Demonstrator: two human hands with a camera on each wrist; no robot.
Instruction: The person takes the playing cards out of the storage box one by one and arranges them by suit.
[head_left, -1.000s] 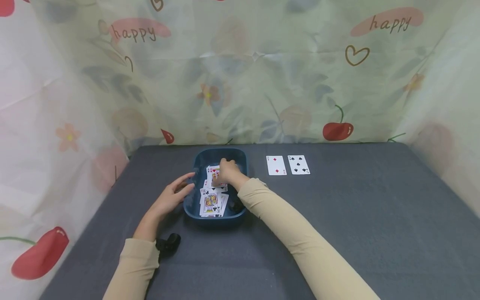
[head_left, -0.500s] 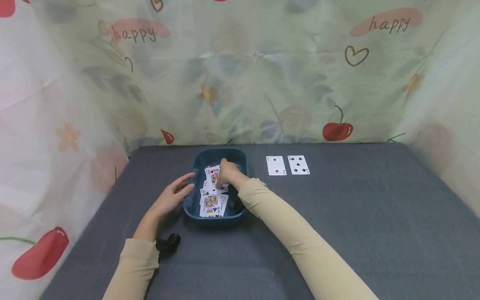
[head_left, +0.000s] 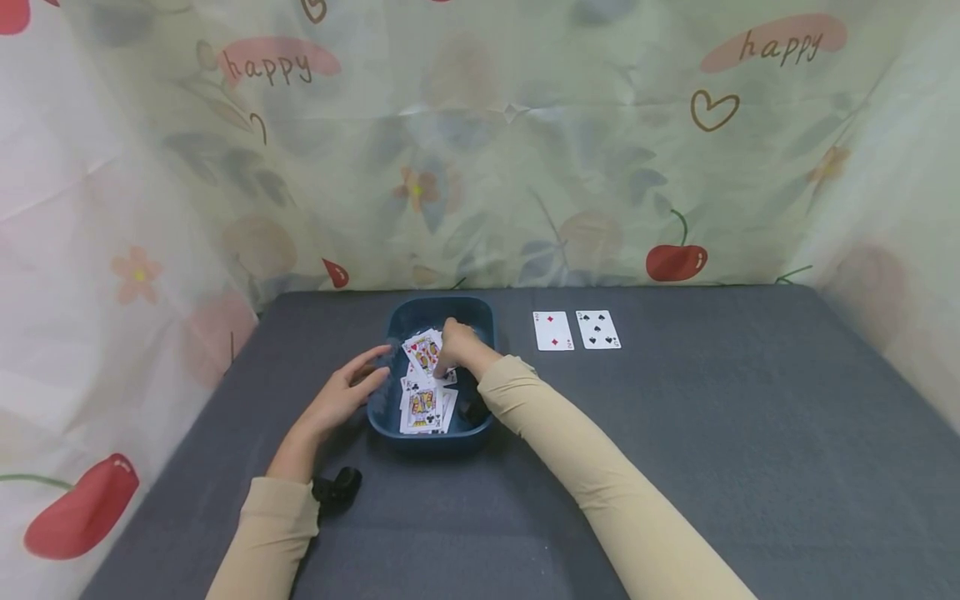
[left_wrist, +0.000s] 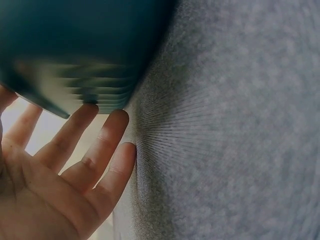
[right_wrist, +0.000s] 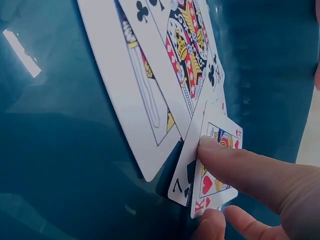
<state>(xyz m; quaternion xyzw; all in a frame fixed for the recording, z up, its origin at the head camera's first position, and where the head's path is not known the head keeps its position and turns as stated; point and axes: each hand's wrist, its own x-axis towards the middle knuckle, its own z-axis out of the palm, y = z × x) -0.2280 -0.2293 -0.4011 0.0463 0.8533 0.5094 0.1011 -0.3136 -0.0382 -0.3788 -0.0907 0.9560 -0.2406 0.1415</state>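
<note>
Clearly, the right hand [head_left: 461,345] is inside the blue tray [head_left: 441,439] and it pinches the king of hearts [right_wrist: 212,188]: the thumb lies on the face of this card, and other fingertips show at its edge. The left hand [head_left: 339,398] holds nothing; its fingers are spread apart, with the tips at the outer left wall of the tray. Whether they press on it, I cannot tell. A black seven [right_wrist: 181,183] shows partly from under the king of hearts, and the king of clubs [head_left: 423,408] lies towards the near edge of the tray. The tray stands on the dark grey tabletop [head_left: 712,433], nearer to its far left corner than to its far right corner. Near the middle of the far edge, the two of diamonds [head_left: 553,331] and the five of spades [head_left: 597,329] lie face up, side by side but not touching. Behind that edge hangs a patterned cloth [head_left: 495,192]
</note>
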